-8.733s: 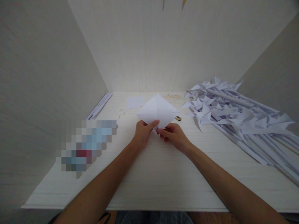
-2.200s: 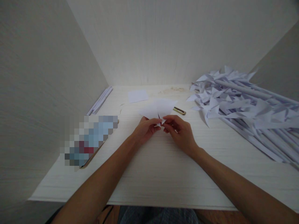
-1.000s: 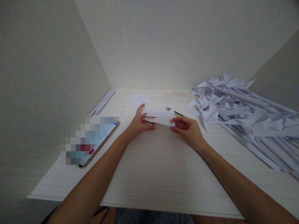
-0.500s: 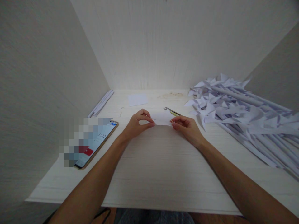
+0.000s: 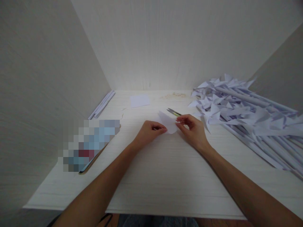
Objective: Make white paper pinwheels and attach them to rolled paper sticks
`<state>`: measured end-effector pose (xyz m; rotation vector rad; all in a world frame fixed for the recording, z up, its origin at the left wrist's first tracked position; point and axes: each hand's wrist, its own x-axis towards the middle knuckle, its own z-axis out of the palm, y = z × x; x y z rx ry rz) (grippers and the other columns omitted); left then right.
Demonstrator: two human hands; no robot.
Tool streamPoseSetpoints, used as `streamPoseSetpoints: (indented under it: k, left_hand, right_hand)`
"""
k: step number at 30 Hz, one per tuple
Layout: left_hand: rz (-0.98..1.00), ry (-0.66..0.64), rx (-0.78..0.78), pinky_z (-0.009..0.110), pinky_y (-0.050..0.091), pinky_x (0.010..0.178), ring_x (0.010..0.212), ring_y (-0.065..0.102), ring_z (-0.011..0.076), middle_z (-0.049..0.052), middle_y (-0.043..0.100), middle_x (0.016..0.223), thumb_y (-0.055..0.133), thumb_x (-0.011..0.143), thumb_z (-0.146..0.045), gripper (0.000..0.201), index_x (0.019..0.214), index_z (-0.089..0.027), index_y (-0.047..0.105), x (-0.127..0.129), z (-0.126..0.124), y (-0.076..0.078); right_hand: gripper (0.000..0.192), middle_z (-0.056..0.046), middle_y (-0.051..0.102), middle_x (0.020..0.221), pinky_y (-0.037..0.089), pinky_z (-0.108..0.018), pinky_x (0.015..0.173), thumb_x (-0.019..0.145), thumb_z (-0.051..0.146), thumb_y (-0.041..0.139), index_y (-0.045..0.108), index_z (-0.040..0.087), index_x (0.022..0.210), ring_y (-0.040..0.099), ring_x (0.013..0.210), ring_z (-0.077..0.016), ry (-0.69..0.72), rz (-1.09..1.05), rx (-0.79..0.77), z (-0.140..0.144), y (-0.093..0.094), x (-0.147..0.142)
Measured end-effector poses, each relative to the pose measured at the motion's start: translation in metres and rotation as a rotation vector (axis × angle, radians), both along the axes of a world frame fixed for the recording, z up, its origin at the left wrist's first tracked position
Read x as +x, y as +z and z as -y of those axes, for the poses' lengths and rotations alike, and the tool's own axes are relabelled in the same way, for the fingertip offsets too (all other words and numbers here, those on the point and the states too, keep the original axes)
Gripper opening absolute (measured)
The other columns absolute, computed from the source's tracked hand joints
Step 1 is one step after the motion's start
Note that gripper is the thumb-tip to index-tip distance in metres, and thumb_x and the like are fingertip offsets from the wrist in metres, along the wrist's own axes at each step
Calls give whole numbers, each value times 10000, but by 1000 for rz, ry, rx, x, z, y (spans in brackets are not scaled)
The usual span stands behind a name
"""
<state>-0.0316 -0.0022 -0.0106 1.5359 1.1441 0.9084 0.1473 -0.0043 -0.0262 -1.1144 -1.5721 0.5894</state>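
Observation:
A small white sheet of paper (image 5: 168,123) is held between my two hands above the table, its near edge bent and one corner pointing up and away. My left hand (image 5: 151,130) pinches the paper's near left part between thumb and fingers. At the sheet's right edge, my right hand (image 5: 191,127) is closed in a pinch on the paper. Just beyond the right fingers lies a pair of scissors (image 5: 173,111) with dark blades and a yellow-green part; the right hand hides the rest of it.
Several paper pinwheels with rolled paper sticks (image 5: 248,107) are heaped on the right. Another white sheet (image 5: 140,101) lies near the back wall. Rolled paper sticks (image 5: 102,104) rest along the left wall. A phone (image 5: 99,149), partly blurred, lies at left on the white table (image 5: 165,186).
My left hand has moved right and nearer to me, closer to my right hand. The paper, flat and stretched before, is now bent with a corner raised.

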Motion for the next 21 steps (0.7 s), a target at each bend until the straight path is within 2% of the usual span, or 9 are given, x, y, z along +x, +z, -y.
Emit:
streamPoseSetpoints:
  k: [4,7,13,18,21]
  left_hand:
    - [69,110,-34,190,342,472,467,470,63,-48,560,491,695,545,-219,208,714,-138,605,1,2,3]
    - [124,176,-22,186,355,473,458,486,64,-66,546,482,723,502,-188,277,675,-160,509,5,5,3]
    - [133,134,-4,194,367,481,478,513,76,-49,542,490,700,523,-156,239,567,-155,465,10,7,2]
    - [180,126,-99,184,359,448,470,537,87,-44,597,530,674,535,-127,289,763,-161,500,8,5,3]
    - [181,108,-126,173,312,394,422,505,77,-32,616,538,654,559,-132,278,785,-161,494,6,5,4]
  right_hand:
    - [103,-26,653,802,470,-325,731,711,170,606,603,200,810,586,738,-146,39,-14,63,2,1,-3]
    - [93,-29,649,799,475,-333,733,714,195,620,598,204,804,594,741,-152,63,-76,44,4,3,-8]
    - [76,-24,630,744,474,-345,730,695,222,648,600,201,750,595,740,-162,61,-107,26,6,5,-13]
    - [133,-4,640,747,482,-308,693,687,153,640,565,205,784,602,696,-132,115,-221,21,5,8,-14]
    - [149,-2,644,758,479,-318,717,711,141,613,560,207,833,604,709,-133,125,-153,63,5,9,-14]
